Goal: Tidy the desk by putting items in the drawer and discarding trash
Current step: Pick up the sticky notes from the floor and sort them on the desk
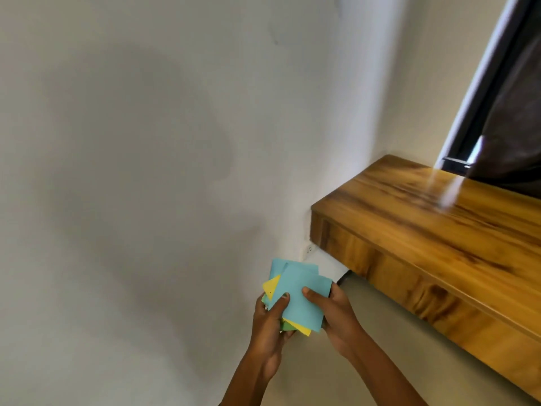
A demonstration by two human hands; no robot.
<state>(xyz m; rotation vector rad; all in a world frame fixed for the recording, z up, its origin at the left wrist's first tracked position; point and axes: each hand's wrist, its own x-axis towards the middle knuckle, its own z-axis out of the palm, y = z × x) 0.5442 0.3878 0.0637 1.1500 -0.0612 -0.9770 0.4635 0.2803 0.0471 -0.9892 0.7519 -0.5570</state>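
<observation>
A wooden desk juts from the wall at the right, its near left corner just above and beyond the hands, with a white sheet showing under that corner. Below and left of that corner, off the desk, a loose stack of coloured paper squares, blue on top with yellow and green edges poking out, sits between both hands, lying roughly flat and fanned, its length running away toward the wall. The left hand pinches the stack's left edge with thumb on top, the right hand grips the right edge likewise and lies nearer the desk, so I judge it better placed to carry the stack onward; no drawer or bin is in view.
</observation>
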